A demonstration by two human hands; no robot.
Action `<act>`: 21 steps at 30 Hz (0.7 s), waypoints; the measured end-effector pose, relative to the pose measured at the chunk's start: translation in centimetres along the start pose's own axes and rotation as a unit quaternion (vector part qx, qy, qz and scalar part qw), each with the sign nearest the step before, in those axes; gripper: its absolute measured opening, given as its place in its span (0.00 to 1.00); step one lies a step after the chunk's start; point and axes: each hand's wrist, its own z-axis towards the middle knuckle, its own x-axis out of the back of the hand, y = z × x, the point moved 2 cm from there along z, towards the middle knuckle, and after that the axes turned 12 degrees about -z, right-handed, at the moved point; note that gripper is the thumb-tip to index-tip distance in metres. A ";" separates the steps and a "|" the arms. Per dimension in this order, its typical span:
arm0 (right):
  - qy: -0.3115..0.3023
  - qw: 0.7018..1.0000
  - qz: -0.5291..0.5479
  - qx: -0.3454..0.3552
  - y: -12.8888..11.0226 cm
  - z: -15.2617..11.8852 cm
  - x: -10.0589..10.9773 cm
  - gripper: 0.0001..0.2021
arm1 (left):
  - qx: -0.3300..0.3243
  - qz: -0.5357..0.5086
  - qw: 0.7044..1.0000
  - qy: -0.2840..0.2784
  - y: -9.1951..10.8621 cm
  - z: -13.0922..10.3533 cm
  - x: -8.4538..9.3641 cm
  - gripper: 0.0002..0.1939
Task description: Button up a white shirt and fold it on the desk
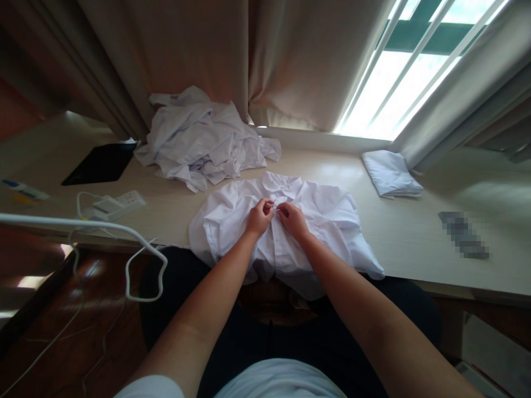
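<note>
A white collared shirt (332,215) lies spread at the table's front edge, its collar towards the window and its lower part hanging over the edge. Just below the collar, my left hand (261,214) pinches the front placket of the shirt. Close beside it, my right hand (292,219) is also closed on the placket, fingertips nearly meeting those of the left. Whatever small part of the placket is between the fingers, perhaps a button, is too small to make out.
Behind on the left is a heap of crumpled white shirts (207,138). A folded white shirt (392,172) lies at the back right, near a blurred-out dark object (463,235). On the left are a black flat item (99,163), a power strip (118,204) and a white cable (83,221).
</note>
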 end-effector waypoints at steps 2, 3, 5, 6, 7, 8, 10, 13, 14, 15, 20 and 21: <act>-0.003 1.000 -0.002 -0.001 0.0 0.0 0.0 0.09 | 0.001 0.001 1.000 -0.001 0.0 0.0 0.0 0.13; -0.005 1.000 -0.004 -0.002 0.1 0.0 -0.1 0.10 | 0.002 0.002 1.000 -0.001 0.0 0.0 0.0 0.13; -0.007 1.000 -0.005 -0.003 0.1 0.0 -0.1 0.10 | 0.003 0.003 1.000 -0.002 -0.1 0.0 0.0 0.13; -0.008 1.000 -0.006 -0.002 0.2 0.0 -0.2 0.10 | 0.004 0.004 1.000 -0.002 -0.1 -0.1 0.0 0.13; -0.009 1.000 -0.006 0.000 0.2 0.0 -0.2 0.10 | 0.004 0.004 1.000 -0.002 -0.1 -0.1 0.0 0.13; -0.009 1.000 -0.006 0.001 0.2 0.0 -0.3 0.09 | 0.004 0.005 1.000 -0.002 -0.1 -0.1 0.0 0.13; -0.008 1.000 -0.007 0.004 0.2 0.1 -0.3 0.09 | 0.004 0.006 1.000 -0.001 -0.1 -0.1 0.1 0.13; -0.006 1.000 -0.010 0.007 0.2 0.2 -0.2 0.08 | 0.004 0.008 1.000 0.001 -0.1 -0.1 0.1 0.13; -0.006 1.000 -0.010 0.007 0.1 0.2 -0.2 0.08 | 0.004 0.009 1.000 0.001 -0.1 -0.1 0.1 0.13; -0.006 1.000 -0.010 0.008 0.1 0.2 -0.2 0.08 | 0.004 0.009 1.000 0.001 -0.1 -0.1 0.1 0.13; -0.005 1.000 -0.009 0.008 0.2 0.2 -0.3 0.08 | 0.000 0.005 1.000 -0.002 -0.1 -0.2 0.0 0.13; -0.005 1.000 -0.009 0.006 0.3 0.2 -0.4 0.08 | 0.000 0.005 1.000 -0.003 -0.2 -0.2 0.0 0.13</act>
